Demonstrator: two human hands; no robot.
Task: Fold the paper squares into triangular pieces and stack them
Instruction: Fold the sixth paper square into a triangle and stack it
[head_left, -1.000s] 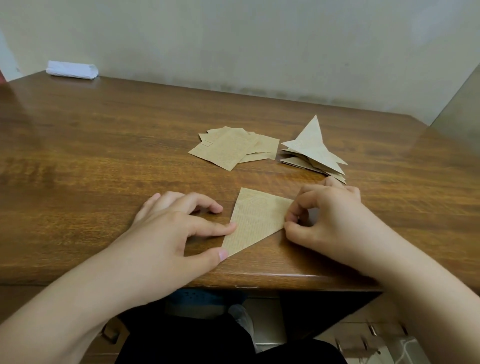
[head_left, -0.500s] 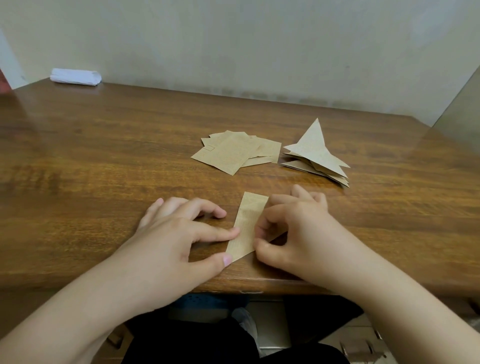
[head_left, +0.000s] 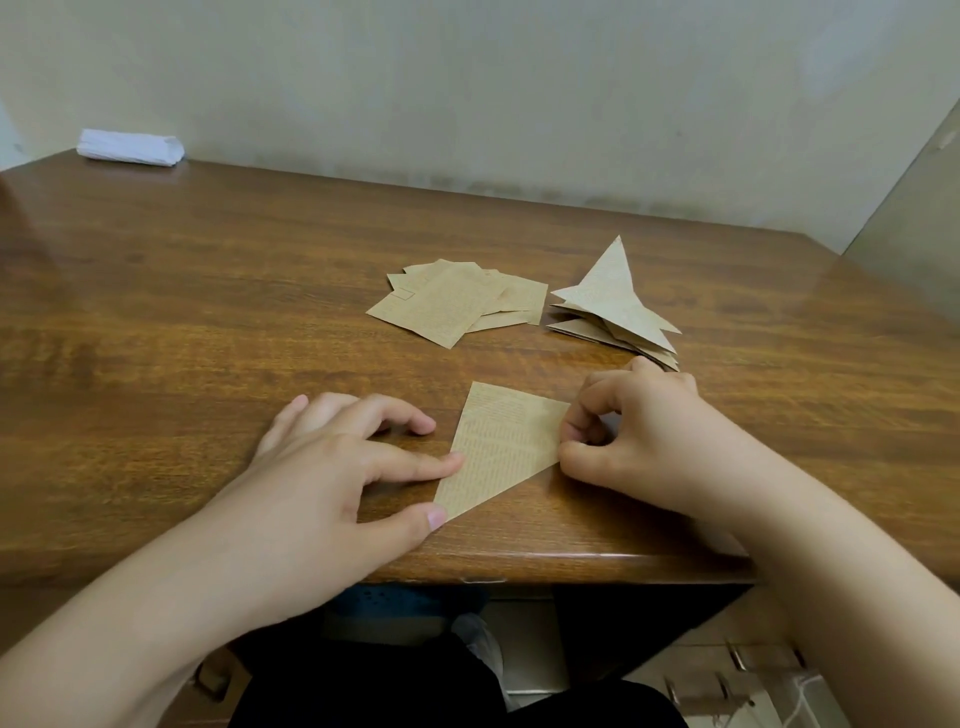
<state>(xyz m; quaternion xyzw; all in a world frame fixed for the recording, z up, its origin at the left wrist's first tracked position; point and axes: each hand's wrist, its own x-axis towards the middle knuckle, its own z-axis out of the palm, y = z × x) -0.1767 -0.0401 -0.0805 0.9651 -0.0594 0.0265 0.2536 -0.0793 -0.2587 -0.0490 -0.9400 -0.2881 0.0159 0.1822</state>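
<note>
Right hand (head_left: 639, 441) pinches folded paper (head_left: 498, 447) at its right corner; left hand (head_left: 332, 467) fingertips pin its left edge, frame centre.

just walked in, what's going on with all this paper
A person is folding a brown paper piece at the table's near edge. The left hand presses its left edge flat; the right hand pinches its right corner. Behind lie loose squares and, to their right, a stack of triangles.
</note>
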